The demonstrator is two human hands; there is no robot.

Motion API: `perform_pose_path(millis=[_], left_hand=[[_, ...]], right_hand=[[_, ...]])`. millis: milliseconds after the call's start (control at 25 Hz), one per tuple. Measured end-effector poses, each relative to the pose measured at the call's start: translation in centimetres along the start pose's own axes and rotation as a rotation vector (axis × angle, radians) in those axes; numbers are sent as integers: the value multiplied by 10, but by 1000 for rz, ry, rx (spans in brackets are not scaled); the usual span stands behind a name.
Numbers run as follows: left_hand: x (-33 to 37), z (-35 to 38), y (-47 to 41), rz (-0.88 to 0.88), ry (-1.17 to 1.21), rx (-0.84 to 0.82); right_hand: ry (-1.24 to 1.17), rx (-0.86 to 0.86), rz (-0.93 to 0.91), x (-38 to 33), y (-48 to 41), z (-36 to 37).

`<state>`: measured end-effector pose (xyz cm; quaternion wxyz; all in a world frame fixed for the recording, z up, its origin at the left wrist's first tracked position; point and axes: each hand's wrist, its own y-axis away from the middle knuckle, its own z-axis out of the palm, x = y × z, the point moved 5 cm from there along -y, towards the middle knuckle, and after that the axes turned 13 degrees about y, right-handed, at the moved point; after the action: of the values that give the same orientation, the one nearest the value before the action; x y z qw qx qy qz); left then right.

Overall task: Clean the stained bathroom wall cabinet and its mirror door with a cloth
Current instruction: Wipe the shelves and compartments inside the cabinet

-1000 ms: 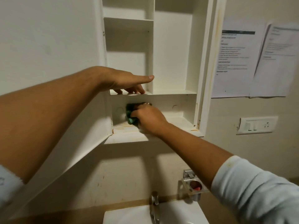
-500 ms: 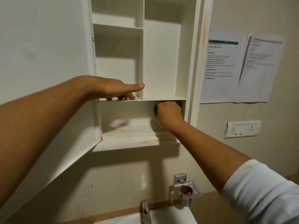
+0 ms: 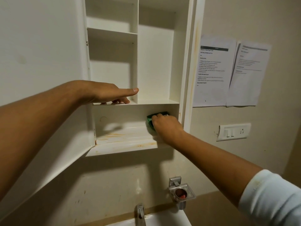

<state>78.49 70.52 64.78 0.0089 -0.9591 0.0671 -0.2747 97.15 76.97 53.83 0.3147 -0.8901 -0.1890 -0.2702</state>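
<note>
The white wall cabinet (image 3: 155, 62) stands open, its door (image 3: 40, 70) swung out to the left. My right hand (image 3: 164, 125) grips a green cloth (image 3: 150, 120) at the right end of the bottom compartment, against the back wall and shelf. Orange-brown stains (image 3: 117, 136) streak the bottom shelf to the left of the cloth and along its front lip. My left hand (image 3: 110, 94) rests on the middle shelf's front edge, thumb straight and pointing right, fingers curled onto the shelf. The mirror face of the door is hidden from me.
Two printed sheets (image 3: 228, 72) hang on the wall right of the cabinet, with a switch plate (image 3: 233, 132) below them. Under the cabinet are a metal holder (image 3: 180, 194), a tap (image 3: 140, 213) and the white basin (image 3: 166, 218).
My right hand swept the cloth from the left of the bottom compartment to its right end, then dropped slightly onto the shelf. My left hand stayed on the middle shelf.
</note>
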Motion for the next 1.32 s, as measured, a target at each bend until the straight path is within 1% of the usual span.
perform_pose_path(millis=[120,160,240,280,320,480,520,640,760,840,920,1000,1040,1080,1160,1200,1280,1320], left_hand=[[-2,-2,-4,9,11,-1],[-4,-3,-5,12,20,0],[-7,-4,-6,13,30,2],[-7,-4,-7,17,27,4],[-6,-4,-7,21,27,3],[-5,-2,-5,2,36,9],[-5,-2,-4,-6,35,8],[-1,1,-1,-15,29,-2],[-1,1,-2,-17,41,21],[-3,-1,-6,-3,42,26],[-5,-2,-7,-4,38,32],[-4,-2,-6,-13,41,16],[-2,-2,-4,-19,43,8],[-1,-2,-3,-23,40,8],[-2,-2,-4,-19,35,17],[-3,-2,-4,-20,39,17],[-2,-1,-4,-11,42,0],[0,-1,-4,-8,44,-5]], right_hand=[[-13,151,122,18,-3,-11],[0,168,95,21,-4,-12],[42,113,-47,11,-2,-5],[58,77,-90,7,1,1],[58,54,-85,9,1,6],[41,64,90,14,-9,14],[-18,55,130,10,-12,16],[-310,-6,217,10,-10,20],[-377,-56,210,11,-11,16],[-479,-42,153,-24,-24,-7],[-624,-53,18,-81,-35,-38],[-746,-76,-97,-115,-38,-55],[-737,-81,-113,-111,-36,-57],[-658,-82,-99,-95,-32,-51],[-438,-143,-7,-41,-24,-28],[-353,-211,59,-15,-16,-15],[-258,-289,155,16,1,2],[-234,-273,166,15,0,4]])
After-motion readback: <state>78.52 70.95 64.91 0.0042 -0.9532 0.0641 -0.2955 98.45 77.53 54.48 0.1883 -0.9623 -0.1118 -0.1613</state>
